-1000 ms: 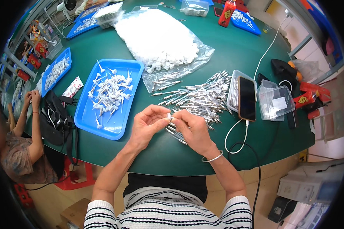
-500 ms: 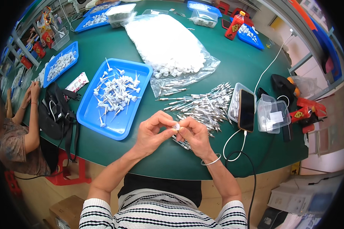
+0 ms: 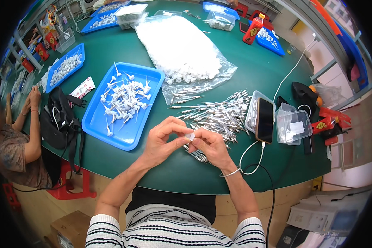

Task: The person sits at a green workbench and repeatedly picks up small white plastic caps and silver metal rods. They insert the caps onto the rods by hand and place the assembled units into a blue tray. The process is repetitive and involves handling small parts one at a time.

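Observation:
My left hand and my right hand meet over the table's near side, both closed in a pinch. Between their fingertips is a small white plastic cap; the fingers cover part of it. Just beyond my right hand lies a loose heap of thin metal-and-white rods. Left of my hands, a blue tray holds many white caps with thin stems. A clear plastic bag full of small white caps lies open farther back, its mouth toward me.
On the right, a phone leans on a clear box of rods, its white cable looping near my right wrist. Beside it stand clear containers. A black bag and a co-worker's arms are at left. A red bottle stands far right.
Both hands stay together around the white cap, with slight finger movement; a little more of the cap shows. The rest of the scene has only shifted slightly in the view.

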Demonstrator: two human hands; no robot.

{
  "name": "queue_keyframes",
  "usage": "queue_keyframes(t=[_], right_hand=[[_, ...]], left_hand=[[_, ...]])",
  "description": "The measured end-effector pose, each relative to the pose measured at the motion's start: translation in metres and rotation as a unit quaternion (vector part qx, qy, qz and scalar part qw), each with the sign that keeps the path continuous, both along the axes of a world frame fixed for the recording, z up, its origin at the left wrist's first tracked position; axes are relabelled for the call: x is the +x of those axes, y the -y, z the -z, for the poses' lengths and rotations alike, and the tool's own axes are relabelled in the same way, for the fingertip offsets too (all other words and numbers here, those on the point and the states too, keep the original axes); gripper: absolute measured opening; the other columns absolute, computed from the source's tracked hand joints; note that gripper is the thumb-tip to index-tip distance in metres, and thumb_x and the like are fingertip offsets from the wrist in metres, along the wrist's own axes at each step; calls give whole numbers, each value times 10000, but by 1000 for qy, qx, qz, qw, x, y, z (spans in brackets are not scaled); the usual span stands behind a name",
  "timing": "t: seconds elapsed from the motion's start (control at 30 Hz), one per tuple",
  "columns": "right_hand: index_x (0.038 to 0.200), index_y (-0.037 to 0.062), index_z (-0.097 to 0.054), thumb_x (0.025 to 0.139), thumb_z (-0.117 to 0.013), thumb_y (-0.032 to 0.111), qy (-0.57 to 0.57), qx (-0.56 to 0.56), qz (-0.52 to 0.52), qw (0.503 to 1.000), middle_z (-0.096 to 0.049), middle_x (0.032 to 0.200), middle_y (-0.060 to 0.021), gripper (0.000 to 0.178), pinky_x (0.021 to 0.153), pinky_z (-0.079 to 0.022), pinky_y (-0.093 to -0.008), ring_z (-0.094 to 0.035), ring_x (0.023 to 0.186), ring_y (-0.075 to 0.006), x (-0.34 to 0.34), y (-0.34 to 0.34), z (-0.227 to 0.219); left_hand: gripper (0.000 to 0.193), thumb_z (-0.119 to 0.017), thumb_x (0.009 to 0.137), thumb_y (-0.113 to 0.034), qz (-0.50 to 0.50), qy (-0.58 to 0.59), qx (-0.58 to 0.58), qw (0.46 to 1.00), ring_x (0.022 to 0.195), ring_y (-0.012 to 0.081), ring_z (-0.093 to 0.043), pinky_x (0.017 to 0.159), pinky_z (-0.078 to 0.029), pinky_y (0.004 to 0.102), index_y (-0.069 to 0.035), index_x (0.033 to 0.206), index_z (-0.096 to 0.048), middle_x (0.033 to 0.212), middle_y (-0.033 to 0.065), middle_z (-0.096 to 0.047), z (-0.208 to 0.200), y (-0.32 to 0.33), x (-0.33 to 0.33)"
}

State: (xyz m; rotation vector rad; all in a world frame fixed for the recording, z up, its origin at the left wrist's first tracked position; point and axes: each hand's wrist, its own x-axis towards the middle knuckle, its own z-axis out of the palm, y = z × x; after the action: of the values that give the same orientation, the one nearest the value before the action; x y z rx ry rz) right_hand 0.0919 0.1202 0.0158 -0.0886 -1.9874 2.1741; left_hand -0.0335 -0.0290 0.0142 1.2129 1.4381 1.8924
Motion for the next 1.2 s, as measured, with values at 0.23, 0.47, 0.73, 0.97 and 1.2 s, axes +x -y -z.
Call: queue_keyframes(t=[0.23,0.47,0.73,0.97,1.2], right_hand=[[1016,-20,-630,956,-570,114,-21,15,23,999,-624,783,-42,158,675,-489,-217,-603,736,-91,-1,6,4],[987,-19,-650,892,-635,38,-60,28,156,986,-634,886,-56,112,700,-480,-229,-593,768,-102,-6,10,5],[922,50,-684,764,-733,0,-96,171,218,956,-605,882,-62,173,712,-460,-287,-569,827,-170,-10,7,12],[892,65,-697,749,-752,7,-103,209,233,944,-601,874,-50,164,700,-457,-284,-564,830,-165,-9,10,12],[901,35,-680,752,-733,-61,-124,188,197,954,-598,906,-45,185,703,-449,-252,-557,842,-129,-9,7,15]], left_hand=[[223,-691,816,13,20,-13,7,1000,881,134,-575,772,-480,261,-18,1035,-673,1016,80,-575,1,-1,-6],[353,-699,813,16,-2,102,-4,995,949,128,-558,841,-461,270,2,1149,-592,1050,72,-573,-12,-6,4],[218,-696,824,4,-81,-1,-60,995,889,107,-566,807,-461,247,-10,1004,-575,987,43,-587,0,-1,10],[117,-673,871,-74,-102,45,-30,993,746,83,-589,691,-479,224,5,931,-612,834,33,-632,6,-6,10],[118,-624,918,-111,3,228,-49,972,757,72,-569,699,-466,214,4,941,-602,860,40,-630,4,-2,4]])
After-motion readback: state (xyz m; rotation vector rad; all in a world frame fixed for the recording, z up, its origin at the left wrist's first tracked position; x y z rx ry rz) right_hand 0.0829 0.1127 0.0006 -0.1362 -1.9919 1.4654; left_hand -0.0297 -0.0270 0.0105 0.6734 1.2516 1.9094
